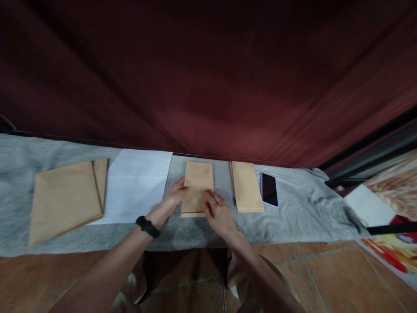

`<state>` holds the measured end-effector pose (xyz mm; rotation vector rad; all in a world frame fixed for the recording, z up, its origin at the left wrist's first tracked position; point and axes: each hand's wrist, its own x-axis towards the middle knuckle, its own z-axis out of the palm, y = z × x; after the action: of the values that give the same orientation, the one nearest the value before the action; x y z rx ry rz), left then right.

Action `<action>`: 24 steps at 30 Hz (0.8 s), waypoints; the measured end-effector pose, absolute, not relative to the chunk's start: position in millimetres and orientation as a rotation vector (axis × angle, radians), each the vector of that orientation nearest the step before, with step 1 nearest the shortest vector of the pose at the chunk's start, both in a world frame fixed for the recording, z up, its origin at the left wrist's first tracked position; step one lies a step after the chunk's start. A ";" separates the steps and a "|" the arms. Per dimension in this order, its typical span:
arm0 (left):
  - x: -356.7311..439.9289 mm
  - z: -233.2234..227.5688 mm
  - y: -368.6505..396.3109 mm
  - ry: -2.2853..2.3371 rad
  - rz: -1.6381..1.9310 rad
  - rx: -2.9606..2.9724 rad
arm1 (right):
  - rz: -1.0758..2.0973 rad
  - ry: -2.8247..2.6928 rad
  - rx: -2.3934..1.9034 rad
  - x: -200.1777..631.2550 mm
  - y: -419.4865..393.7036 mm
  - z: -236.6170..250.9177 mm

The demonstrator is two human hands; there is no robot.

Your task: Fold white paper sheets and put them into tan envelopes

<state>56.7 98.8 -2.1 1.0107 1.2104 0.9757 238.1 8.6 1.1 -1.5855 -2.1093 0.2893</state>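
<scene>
A narrow brown paper envelope (196, 174) lies on the grey cloth in front of me, with small red print near its top right corner. A dark line crosses it close to its bottom edge. My left hand (175, 193), with a black band on the wrist, grips the envelope's left edge, thumb over the paper. On the right side, my right hand (217, 212) has curled fingers closed at the envelope's lower right part; its fingertips are partly hidden. Just right of that hand lies a small stack of similar brown envelopes (248, 187).
White paper sheets (137, 184) lie left of my hands, partly under larger brown envelopes (67, 195). A phone (269, 190) rests at the right. The grey cloth (302, 213) covers a narrow surface against a dark red hanging fabric (208, 87). Tiled floor (329, 269) shows below.
</scene>
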 end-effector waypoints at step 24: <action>88.7 -36.0 15.2 1.378 0.625 2.629 | 0.083 -2.504 -1.651 238.0 5.2 -25.8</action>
<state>88.7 15.2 -36.0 2.6286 1.3776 0.6247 238.0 5.2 -25.8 -1.6513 -2.5041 0.0830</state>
